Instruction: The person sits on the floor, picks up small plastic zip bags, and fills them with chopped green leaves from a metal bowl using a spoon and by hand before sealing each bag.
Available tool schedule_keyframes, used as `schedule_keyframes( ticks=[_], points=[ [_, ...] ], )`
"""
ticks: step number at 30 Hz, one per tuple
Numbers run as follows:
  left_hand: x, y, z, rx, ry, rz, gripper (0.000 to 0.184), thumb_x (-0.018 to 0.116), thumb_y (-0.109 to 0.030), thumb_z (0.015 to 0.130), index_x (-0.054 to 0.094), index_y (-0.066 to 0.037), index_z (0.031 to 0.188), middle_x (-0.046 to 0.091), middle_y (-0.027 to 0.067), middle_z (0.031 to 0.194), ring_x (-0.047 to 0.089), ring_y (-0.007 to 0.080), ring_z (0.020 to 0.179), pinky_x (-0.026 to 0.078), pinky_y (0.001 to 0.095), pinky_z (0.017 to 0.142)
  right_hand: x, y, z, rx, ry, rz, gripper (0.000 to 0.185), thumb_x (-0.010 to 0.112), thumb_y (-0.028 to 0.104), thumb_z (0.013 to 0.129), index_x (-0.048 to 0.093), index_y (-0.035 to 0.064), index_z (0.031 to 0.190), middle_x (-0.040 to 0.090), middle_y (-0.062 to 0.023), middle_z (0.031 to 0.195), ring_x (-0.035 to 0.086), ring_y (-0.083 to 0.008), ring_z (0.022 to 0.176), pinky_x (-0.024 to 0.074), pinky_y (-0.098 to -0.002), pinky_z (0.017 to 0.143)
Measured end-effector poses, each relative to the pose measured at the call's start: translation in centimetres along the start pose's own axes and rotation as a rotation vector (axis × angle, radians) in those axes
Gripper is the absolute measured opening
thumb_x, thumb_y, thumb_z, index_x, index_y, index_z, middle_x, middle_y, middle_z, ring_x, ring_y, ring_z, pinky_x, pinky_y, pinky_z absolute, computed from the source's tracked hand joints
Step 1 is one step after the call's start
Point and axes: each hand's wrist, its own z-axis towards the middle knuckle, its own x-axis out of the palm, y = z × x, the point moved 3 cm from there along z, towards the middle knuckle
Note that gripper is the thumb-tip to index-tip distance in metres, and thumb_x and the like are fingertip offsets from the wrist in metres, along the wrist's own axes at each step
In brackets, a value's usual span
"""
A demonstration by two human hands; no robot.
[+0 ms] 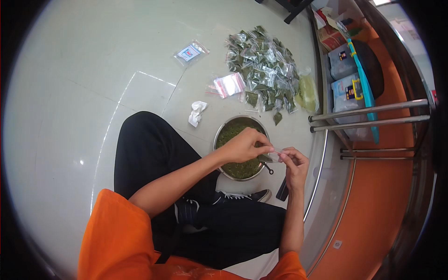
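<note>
My left hand (246, 145) reaches over the steel bowl (218, 164), its fingers pinched on one side of a small clear plastic bag (270, 156). On the bag's other side, my right hand (295, 167) pinches its edge near the bowl's right rim. Chopped green leaves (238, 170) fill much of the bowl. A dark handle with a ring end (268, 169) sticks out over the rim below the bag. Beyond the bowl lies a large pile of small clear bags with green contents (263, 70).
White crumpled tissue (197, 113), a stack of flat bags (228, 85) and a labelled packet (190, 52) lie on the tiled floor (84, 93). A metal-framed rack (373, 112) with boxes stands at right. My crossed legs (149, 149) are beside the bowl.
</note>
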Motion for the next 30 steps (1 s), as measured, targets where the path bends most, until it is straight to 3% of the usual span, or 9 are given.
schedule_keyframes(
  ticks=[3, 5, 10, 13, 15, 19, 21, 26, 30],
  points=[
    [-0.1, -0.3, 0.2, 0.018, -0.067, 0.088, 0.021, 0.074, -0.021, 0.09, 0.077, -0.002, 0.099, 0.069, 0.0157, 0.078, 0.063, 0.0255, 0.071, 0.049, 0.0363, 0.069, 0.0, 0.5, 0.0, -0.004, -0.003, -0.018, 0.006, 0.069, -0.004, 0.087, 0.071, -0.0043, 0.092, 0.065, -0.0095, 0.091, 0.061, -0.0154, 0.081, 0.0468, -0.028, 0.076],
    [0.0, -1.0, 0.2, 0.226, -0.128, 0.266, 0.022, 0.074, -0.023, 0.089, 0.078, -0.002, 0.095, 0.068, 0.016, 0.076, 0.063, 0.0313, 0.071, 0.049, 0.0411, 0.07, 0.1, 0.9, 0.0, -0.044, -0.027, -0.007, 0.004, 0.071, -0.004, 0.087, 0.071, -0.0042, 0.091, 0.067, -0.0091, 0.089, 0.063, -0.0153, 0.079, 0.0485, -0.0283, 0.074],
    [-1.2, -2.2, -0.2, 0.083, -0.125, 0.231, 0.033, 0.07, -0.037, 0.091, 0.077, -0.005, 0.085, 0.068, 0.0128, 0.075, 0.065, 0.0329, 0.079, 0.049, 0.0446, 0.071, 0.2, 2.2, 0.8, -0.028, -0.026, -0.079, 0.006, 0.07, 0.001, 0.089, 0.071, -0.0038, 0.092, 0.067, -0.0093, 0.089, 0.063, -0.0161, 0.082, 0.0469, -0.03, 0.077],
    [-2.3, -2.3, -0.1, 0.036, -0.078, 0.448, 0.043, 0.068, -0.046, 0.091, 0.076, -0.004, 0.098, 0.069, 0.0135, 0.087, 0.065, 0.0335, 0.089, 0.051, 0.0447, 0.079, -0.1, 2.9, 3.0, 0.047, 0.065, -0.087, 0.006, 0.07, 0.001, 0.087, 0.071, -0.0043, 0.091, 0.068, -0.0098, 0.09, 0.062, -0.016, 0.081, 0.0467, -0.0304, 0.077],
    [-2.9, -2.5, -0.1, 0.202, -0.306, 0.532, 0.056, 0.067, -0.051, 0.092, 0.069, 0.0, 0.114, 0.066, 0.0168, 0.107, 0.063, 0.0355, 0.1, 0.051, 0.0443, 0.089, -1.2, 2.7, 5.9, 0.077, -0.032, -0.066, 0.01, 0.07, 0.006, 0.089, 0.07, -0.0036, 0.093, 0.07, -0.0105, 0.093, 0.062, -0.0167, 0.079, 0.0468, -0.031, 0.079],
    [-3.7, -3.3, -0.1, 0.125, -0.347, 0.463, 0.062, 0.064, -0.052, 0.094, 0.063, 0.004, 0.122, 0.06, 0.0193, 0.12, 0.061, 0.0377, 0.11, 0.05, 0.0445, 0.096, -5.9, -1.6, 14.3, 0.145, -0.3, 0.132, 0.015, 0.065, 0.011, 0.093, 0.07, -0.0028, 0.098, 0.072, -0.0123, 0.099, 0.066, -0.0186, 0.082, 0.0508, -0.0318, 0.081],
    [-3.8, -3.0, 0.0, 0.056, -0.3, 0.461, 0.059, 0.062, -0.051, 0.096, 0.064, 0.004, 0.118, 0.059, 0.0188, 0.12, 0.061, 0.0386, 0.11, 0.05, 0.0456, 0.095, -8.7, -5.5, 17.2, 0.248, -0.489, -0.214, 0.018, 0.064, 0.012, 0.095, 0.071, -0.0024, 0.104, 0.074, -0.0134, 0.103, 0.071, -0.0202, 0.089, 0.0543, -0.0323, 0.08],
    [-3.8, -3.0, 0.1, 0.029, -0.346, 0.386, 0.047, 0.06, -0.043, 0.099, 0.064, 0.002, 0.114, 0.061, 0.0179, 0.114, 0.064, 0.0377, 0.102, 0.052, 0.0468, 0.089, 2.5, -8.4, 19.8, 0.062, -0.041, -0.412, 0.03, 0.069, 0.018, 0.094, 0.07, -0.004, 0.115, 0.074, -0.0131, 0.101, 0.073, -0.0222, 0.086, 0.0577, -0.0351, 0.074],
    [-4.3, -4.0, -0.2, 0.012, -0.421, 0.265, 0.037, 0.059, -0.036, 0.101, 0.066, 0.0, 0.107, 0.062, 0.017, 0.102, 0.066, 0.0372, 0.091, 0.052, 0.0465, 0.081, 10.1, -12.6, 23.7, -0.117, -0.037, -0.751, 0.043, 0.08, 0.024, 0.085, 0.069, -0.0056, 0.114, 0.074, -0.0193, 0.099, 0.072, -0.0255, 0.088, 0.0573, -0.0367, 0.076]
  ],
)
